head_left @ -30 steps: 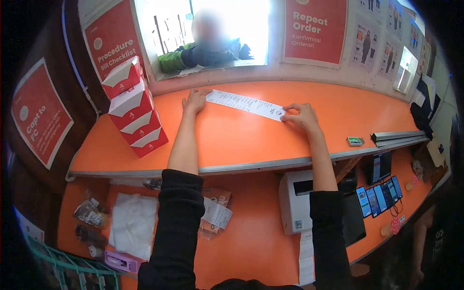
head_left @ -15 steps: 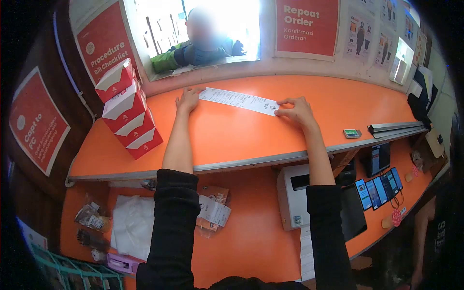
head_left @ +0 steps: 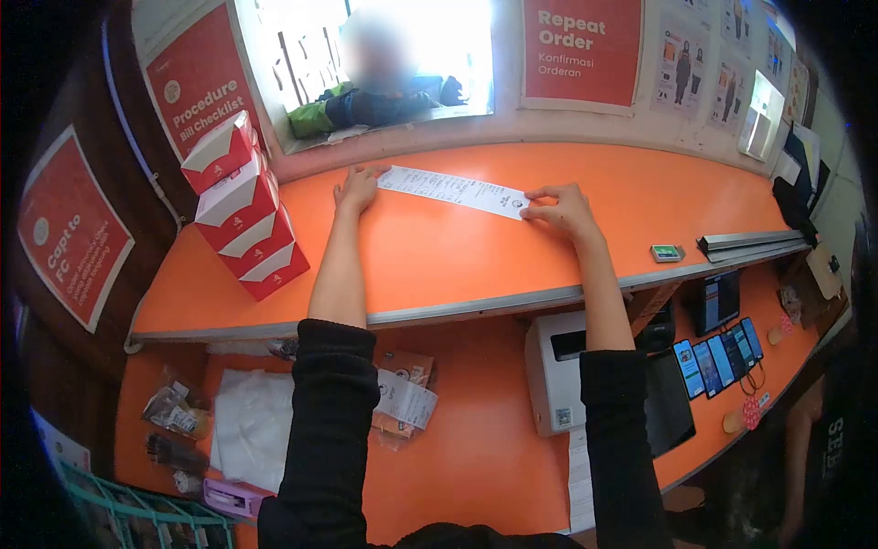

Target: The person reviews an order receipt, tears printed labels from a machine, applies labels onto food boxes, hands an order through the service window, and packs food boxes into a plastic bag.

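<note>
1. Sleeves of black fabric [head_left: 334,430] rise from the bottom of my remote view, leaving both forearms bare.

2. Lower shelf with an orange surface [head_left: 476,467]: on its left lie translucent white plastic sheets [head_left: 251,430]; near its middle, a flat brown packet [head_left: 412,366] with a printed paper slip [head_left: 407,400] across it.

3. Boxy white machine [head_left: 553,366], which I take for a printer, stands to the right with a long strip of white paper [head_left: 580,476] below it. Farther right is a row of smartphones with lit screens [head_left: 712,366].

4. Upper counter, broad and orange with a grey metal edge [head_left: 457,265], spans the view above that shelf. At its left stand four red-and-white cardboard boxes [head_left: 240,206], stacked, leaning a little, apparently closed, with neither hand touching them.

5. Right hand [head_left: 569,212]: thumb and forefinger are slightly parted at the right end of a long, narrow white paper receipt with dark print [head_left: 453,189]. I cannot tell whether they pinch it or only press it down.

6. Left hand [head_left: 357,189]: fingers reach the receipt's farther, left end; its grip too I cannot make out.

7. Progress, as I judge it: spreading out is done, since the receipt lies straight at full length on the upper counter, print upward. Letting go is not yet done; a hand remains at each end.

8. Beyond, a person in a green and dark jacket [head_left: 375,108] leans at a bright window opening [head_left: 457,55].
</note>
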Demonstrator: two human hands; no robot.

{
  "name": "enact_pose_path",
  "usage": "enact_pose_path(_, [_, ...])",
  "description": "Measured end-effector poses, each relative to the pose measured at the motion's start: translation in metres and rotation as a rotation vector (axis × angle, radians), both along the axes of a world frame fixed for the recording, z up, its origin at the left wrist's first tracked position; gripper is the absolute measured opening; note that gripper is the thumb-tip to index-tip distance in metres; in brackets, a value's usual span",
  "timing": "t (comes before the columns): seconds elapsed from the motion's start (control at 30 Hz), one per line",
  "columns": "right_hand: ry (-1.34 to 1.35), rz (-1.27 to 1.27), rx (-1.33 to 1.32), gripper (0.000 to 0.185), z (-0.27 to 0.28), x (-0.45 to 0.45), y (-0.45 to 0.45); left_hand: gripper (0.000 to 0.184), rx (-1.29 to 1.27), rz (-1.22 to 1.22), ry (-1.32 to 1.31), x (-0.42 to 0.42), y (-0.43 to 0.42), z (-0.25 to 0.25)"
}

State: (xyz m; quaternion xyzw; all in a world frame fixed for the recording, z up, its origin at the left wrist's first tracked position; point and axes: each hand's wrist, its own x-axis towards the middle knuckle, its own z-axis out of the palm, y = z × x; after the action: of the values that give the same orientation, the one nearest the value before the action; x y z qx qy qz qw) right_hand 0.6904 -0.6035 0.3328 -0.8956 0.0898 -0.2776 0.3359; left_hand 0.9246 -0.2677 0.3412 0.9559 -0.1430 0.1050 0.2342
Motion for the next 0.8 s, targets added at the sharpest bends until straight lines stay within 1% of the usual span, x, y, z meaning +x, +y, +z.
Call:
enact_pose_path(0.17, [0.016,0.024,0.021,0.049,0.0023,-0.0011,0.0014,0.054,0.011,0.004,0.007,-0.0035,-0.0004,0.0019])
enact_pose_path(0.27, [0.036,-0.016,0.05,0.05,0.0013,-0.004,0.0014,0.053,0.007,0.012,-0.002,-0.0018,-0.0008,0.0009])
enact_pose_path(0.33, [0.098,-0.035,0.026,0.054,0.0017,-0.0009,-0.0013,0.053,0.007,0.01,0.001,-0.0006,-0.0002,0.0005])
enact_pose_path(0.7, [0.023,0.004,0.038,0.053,-0.0044,0.0014,-0.0052,0.051,0.001,0.024,0.003,-0.007,-0.0013,0.0018])
enact_pose_path(0.8, [0.023,0.018,0.051,0.052,0.0022,-0.0035,0.0004,0.051,-0.022,0.014,-0.009,-0.0004,-0.0003,-0.0012])
